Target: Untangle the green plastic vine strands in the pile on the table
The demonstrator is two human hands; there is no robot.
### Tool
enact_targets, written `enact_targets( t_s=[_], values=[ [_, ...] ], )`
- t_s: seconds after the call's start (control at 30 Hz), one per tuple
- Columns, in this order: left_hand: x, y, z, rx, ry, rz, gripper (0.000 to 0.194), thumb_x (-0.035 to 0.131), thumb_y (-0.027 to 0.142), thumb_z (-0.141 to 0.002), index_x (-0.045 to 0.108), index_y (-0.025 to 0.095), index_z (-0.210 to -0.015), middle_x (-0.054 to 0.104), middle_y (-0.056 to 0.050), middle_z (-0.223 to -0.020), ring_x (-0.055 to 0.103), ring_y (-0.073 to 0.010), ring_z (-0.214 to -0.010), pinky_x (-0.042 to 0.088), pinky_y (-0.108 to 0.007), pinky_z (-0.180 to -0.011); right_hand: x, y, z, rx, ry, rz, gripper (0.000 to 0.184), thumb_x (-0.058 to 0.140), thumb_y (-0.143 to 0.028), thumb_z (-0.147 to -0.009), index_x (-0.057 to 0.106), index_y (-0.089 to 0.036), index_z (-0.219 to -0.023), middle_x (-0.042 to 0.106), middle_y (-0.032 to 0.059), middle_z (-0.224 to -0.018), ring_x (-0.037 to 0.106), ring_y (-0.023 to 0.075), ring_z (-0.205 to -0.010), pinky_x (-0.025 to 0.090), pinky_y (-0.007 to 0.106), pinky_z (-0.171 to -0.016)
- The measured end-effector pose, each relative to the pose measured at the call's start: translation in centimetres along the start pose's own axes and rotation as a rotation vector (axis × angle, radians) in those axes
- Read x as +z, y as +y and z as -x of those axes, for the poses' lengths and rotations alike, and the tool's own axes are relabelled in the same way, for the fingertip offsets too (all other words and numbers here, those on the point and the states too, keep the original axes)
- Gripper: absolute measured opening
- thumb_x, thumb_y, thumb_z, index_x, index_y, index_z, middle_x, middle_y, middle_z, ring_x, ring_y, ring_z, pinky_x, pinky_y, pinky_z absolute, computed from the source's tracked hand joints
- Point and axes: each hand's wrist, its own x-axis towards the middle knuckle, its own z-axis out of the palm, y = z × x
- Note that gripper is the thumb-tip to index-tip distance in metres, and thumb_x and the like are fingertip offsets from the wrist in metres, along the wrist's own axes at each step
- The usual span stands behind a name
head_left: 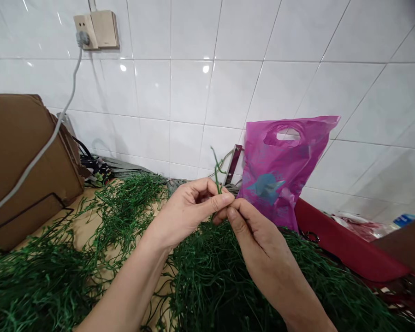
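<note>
A thin, branching green plastic-looking stem (pixel 218 170) stands up from between the thumb and fingers of my left hand (pixel 190 205). My right hand (pixel 254 233) is closed in a pinch just beside it, thumb against forefinger, and the fingertips of both hands meet. Whatever the right fingertips grip is hidden. Below both hands lies a dense heap of similar dark green stems (pixel 207 276). More of them form a looser pile (pixel 127 207) behind my left forearm and another mass (pixel 38 276) at the lower left.
A purple plastic bag (pixel 276 170) stands against the white tiled wall (pixel 190 87), near a red case-like object (pixel 349 249). On the left are a cardboard box (pixel 24 152) and a grey cable (pixel 60 115) hanging from a wall socket (pixel 86 32). Tan surface (pixel 119 246) shows between stems.
</note>
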Motion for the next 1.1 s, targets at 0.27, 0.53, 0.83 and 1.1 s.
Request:
enact_targets(
  t_s=[0.27, 0.53, 0.83, 1.1],
  values=[
    [0.3, -0.2, -0.2, -0.187, -0.029, 0.455, 0.036, 0.09, 0.04, -0.069, 0.065, 0.013, -0.071, 0.072, -0.002, -0.074, 0.066, -0.0088, -0.068, 0.049, -0.018, -0.064, -1.8, 0.3, 0.1, -0.015, -0.164, -0.408, 0.037, 0.044, -0.041, -0.104, 0.051, -0.023, -0.072, 0.046, -0.0006, -0.067, 0.045, 0.0158, -0.064, 0.044, 0.029, -0.061],
    [-0.8, -0.1, -0.8, -0.134, 0.182, 0.568, 0.023, 0.081, 0.033, -0.081, 0.071, 0.013, -0.076, 0.076, -0.005, -0.08, 0.076, -0.0178, -0.084, 0.058, -0.031, -0.085, -6.3, 2.0, 1.9, -0.054, -0.145, -0.065, 0.016, 0.063, -0.038, -0.092, 0.069, -0.028, -0.081, 0.067, 0.0057, -0.079, 0.062, 0.0259, -0.078, 0.055, 0.038, -0.073],
    [0.6, 0.8, 0.0, -0.109, 0.212, 0.611, 0.017, 0.076, 0.025, -0.086, 0.072, 0.01, -0.078, 0.076, -0.005, -0.082, 0.076, -0.0179, -0.084, 0.061, -0.032, -0.087, -5.2, 2.2, 1.7, -0.111, 0.033, 0.468, 0.019, 0.06, -0.042, -0.092, 0.073, -0.03, -0.101, 0.076, 0.0056, -0.1, 0.07, 0.0266, -0.087, 0.056, 0.04, -0.081],
    [1.7, 1.6, -0.1, -0.125, 0.294, 0.876, 0.033, 0.053, 0.018, -0.101, 0.07, 0.011, -0.073, 0.076, -0.004, -0.076, 0.077, -0.0161, -0.081, 0.062, -0.037, -0.089, 1.4, 1.4, 0.4, 0.033, -0.302, 0.048, 0.011, 0.056, -0.028, -0.095, 0.064, -0.025, -0.101, 0.069, 0.001, -0.095, 0.062, 0.0178, -0.083, 0.049, 0.028, -0.073]
  ],
)
